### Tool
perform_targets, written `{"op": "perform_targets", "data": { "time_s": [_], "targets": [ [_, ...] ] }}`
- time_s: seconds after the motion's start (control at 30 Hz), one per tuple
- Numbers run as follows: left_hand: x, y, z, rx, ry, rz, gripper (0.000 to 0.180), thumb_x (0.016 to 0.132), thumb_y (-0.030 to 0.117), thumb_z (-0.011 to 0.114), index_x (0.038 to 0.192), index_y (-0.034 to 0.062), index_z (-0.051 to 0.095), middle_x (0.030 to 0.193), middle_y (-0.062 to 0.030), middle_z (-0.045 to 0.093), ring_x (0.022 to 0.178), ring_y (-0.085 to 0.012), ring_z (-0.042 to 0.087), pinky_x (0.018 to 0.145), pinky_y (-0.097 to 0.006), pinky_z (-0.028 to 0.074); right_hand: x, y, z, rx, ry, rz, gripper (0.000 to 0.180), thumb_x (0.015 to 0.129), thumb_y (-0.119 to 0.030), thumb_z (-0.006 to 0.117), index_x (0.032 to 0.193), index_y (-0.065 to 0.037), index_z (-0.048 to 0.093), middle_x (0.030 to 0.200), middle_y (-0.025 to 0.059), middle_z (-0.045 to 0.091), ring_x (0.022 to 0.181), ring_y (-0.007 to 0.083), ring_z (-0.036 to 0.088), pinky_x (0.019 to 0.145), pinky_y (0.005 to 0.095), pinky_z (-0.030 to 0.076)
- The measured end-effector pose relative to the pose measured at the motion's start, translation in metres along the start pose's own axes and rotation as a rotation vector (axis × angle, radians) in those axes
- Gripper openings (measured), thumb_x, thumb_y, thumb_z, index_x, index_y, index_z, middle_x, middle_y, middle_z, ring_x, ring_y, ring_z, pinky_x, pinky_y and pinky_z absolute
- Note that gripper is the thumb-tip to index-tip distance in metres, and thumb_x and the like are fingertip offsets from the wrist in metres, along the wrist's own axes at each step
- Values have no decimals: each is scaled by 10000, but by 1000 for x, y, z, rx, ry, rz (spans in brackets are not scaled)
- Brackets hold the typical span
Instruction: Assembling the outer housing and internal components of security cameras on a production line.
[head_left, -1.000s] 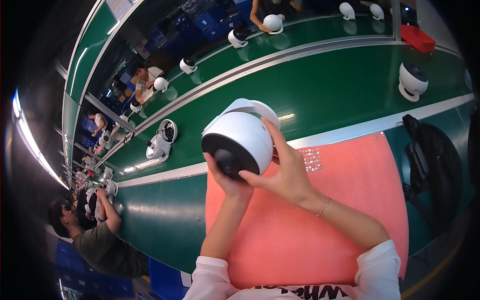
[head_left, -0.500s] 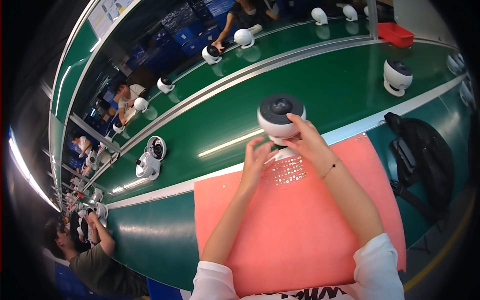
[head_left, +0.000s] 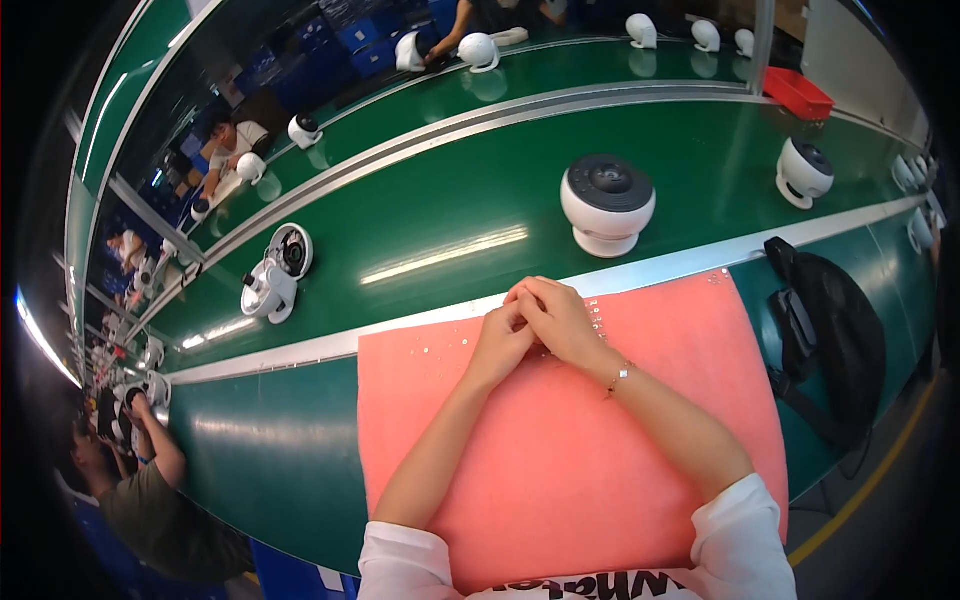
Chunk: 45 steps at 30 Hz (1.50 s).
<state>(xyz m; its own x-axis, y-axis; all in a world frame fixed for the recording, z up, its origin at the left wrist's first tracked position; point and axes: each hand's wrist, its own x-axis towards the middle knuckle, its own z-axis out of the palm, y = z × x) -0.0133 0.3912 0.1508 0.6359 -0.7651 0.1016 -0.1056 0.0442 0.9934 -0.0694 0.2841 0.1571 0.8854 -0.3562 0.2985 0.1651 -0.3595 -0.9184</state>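
My left hand (head_left: pixel 500 345) and my right hand (head_left: pixel 562 325) meet over the far edge of a pink cloth (head_left: pixel 590 450). Their fingers are closed and pressed against each other; whatever sits between them is hidden. Small shiny round pieces (head_left: pixel 597 322) lie in rows on the cloth, partly covered by my right hand. Beyond my hands, a white ball-shaped camera (head_left: pixel 608 205) with a dark round top stands upright on its base on the green belt (head_left: pixel 440 210), touched by neither hand.
Left on the belt sits an opened white housing (head_left: pixel 277 272). Another camera (head_left: pixel 805 170) stands at right, near a red tray (head_left: pixel 798 94). A black bag (head_left: pixel 835 330) lies beside the cloth. Co-workers sit at left and across a second belt with more white cameras (head_left: pixel 478 52).
My right hand has let go of the white camera, which now stands farther right in view. Both hands have drawn back and come together above the small pieces.
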Motion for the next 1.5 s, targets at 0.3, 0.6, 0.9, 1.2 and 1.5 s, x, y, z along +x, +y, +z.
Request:
{"op": "perform_targets", "data": {
  "time_s": [0.3, 0.6, 0.9, 1.2, 1.5],
  "targets": [
    [-3, -8, -9, 115, 3, 45, 181, 846, 104, 527, 946, -36, 582, 837, -86, 634, 765, -135, 593, 677, -281, 481, -1, 1, 6, -131, -3, -84, 290, 883, -211, 415, 809, 12, 585, 698, 183, 604, 641, 320, 581, 591, 400, 436],
    [-4, -5, -20, 177, 4, 29, 160, 834, 26, 480, 953, -42, 562, 864, -77, 608, 772, -118, 559, 658, -275, 471, 5, -1, 17, -104, -29, -45, 280, 877, -204, 415, 816, 11, 583, 712, 183, 609, 660, 311, 593, 604, 393, 438],
    [11, 10, -96, 100, 749, 264, 138, 832, 111, 536, 886, 53, 648, 738, -27, 646, 682, -89, 604, 657, -232, 488, 3, -7, 35, -206, -87, 6, 132, 844, -128, 514, 835, -38, 609, 704, 58, 616, 617, 161, 593, 560, 298, 450],
    [-6, -31, -319, -765, 1454, 306, 851, 740, 192, 701, 1335, 117, 97, 1268, -141, 346, 1142, -253, 408, 950, -404, 355, -4, -9, 54, -487, -66, -261, 40, 756, -81, 577, 762, -60, 610, 694, 42, 550, 649, 187, 565, 581, 326, 458],
    [-4, -40, -346, -693, 1214, 335, 510, 799, 279, 669, 1168, -3, 459, 1120, -144, 517, 974, -221, 562, 803, -275, 508, -5, -16, 69, -567, -87, -345, 65, 765, -68, 580, 826, -45, 582, 751, 54, 534, 658, 182, 557, 596, 296, 456]
  ]
}}
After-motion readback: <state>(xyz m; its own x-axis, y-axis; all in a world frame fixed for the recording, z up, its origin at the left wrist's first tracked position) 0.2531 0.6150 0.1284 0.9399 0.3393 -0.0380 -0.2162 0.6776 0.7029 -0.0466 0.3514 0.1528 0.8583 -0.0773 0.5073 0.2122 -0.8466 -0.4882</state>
